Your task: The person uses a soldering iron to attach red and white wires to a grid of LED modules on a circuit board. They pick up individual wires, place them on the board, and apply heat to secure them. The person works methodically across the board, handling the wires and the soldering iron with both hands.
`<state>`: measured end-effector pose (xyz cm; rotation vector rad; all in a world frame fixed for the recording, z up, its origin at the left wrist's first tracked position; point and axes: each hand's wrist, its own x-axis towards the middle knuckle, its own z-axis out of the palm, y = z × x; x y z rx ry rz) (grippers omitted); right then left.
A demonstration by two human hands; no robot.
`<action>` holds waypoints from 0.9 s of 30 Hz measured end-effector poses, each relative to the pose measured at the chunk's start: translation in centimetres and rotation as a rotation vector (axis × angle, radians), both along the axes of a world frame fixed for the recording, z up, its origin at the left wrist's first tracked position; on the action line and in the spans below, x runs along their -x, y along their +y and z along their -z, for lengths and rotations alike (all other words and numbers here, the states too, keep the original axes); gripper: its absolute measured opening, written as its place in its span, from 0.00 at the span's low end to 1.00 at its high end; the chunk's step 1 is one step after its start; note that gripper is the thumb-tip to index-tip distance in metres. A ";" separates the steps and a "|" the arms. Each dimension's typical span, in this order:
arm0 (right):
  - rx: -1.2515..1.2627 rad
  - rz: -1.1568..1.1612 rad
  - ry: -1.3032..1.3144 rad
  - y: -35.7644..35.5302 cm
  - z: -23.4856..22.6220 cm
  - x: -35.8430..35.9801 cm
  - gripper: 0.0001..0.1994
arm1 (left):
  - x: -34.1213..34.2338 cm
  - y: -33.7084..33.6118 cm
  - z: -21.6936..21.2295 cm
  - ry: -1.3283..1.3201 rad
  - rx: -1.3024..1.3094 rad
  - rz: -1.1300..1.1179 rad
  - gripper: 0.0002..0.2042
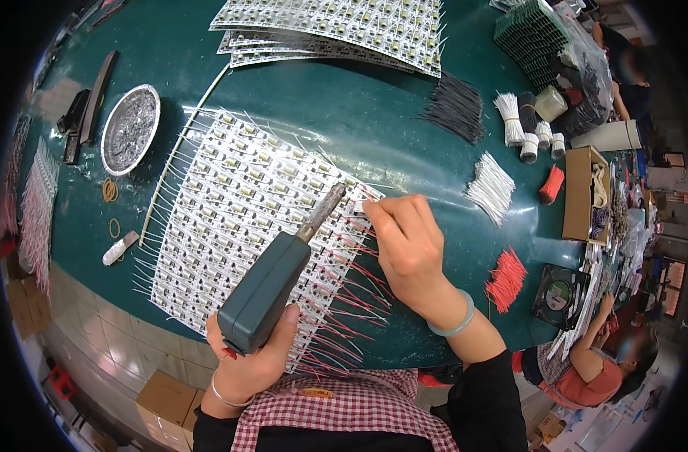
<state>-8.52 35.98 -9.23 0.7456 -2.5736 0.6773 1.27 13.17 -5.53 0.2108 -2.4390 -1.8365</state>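
Note:
My left hand (253, 365) is closed around the handle of a dark green soldering gun (262, 295). Its sooty metal tip points up and right, over the far right corner of a white circuit board panel (235, 200) full of small components. My right hand (410, 237) pinches at that same corner, close to the tip; what sits between its fingertips is too small to make out. Red and white wires (348, 290) stick out along the panel's right edge, below my right hand. Thin pale wires fringe its left edge, beside a long thin yellowish rod (180, 154).
More panels (329, 34) are stacked at the far side. Black wires (455, 107), white wires (490, 188) and red wires (506, 280) lie in piles at right. A foil-like bowl (131, 129) stands left. A small fan (561, 296) and co-worker (596, 369) are at the right.

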 end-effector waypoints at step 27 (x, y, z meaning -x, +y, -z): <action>-0.031 -0.044 -0.070 -0.2 0.6 -0.2 0.17 | 0.7 -0.2 -0.7 -0.133 -0.051 0.099 0.10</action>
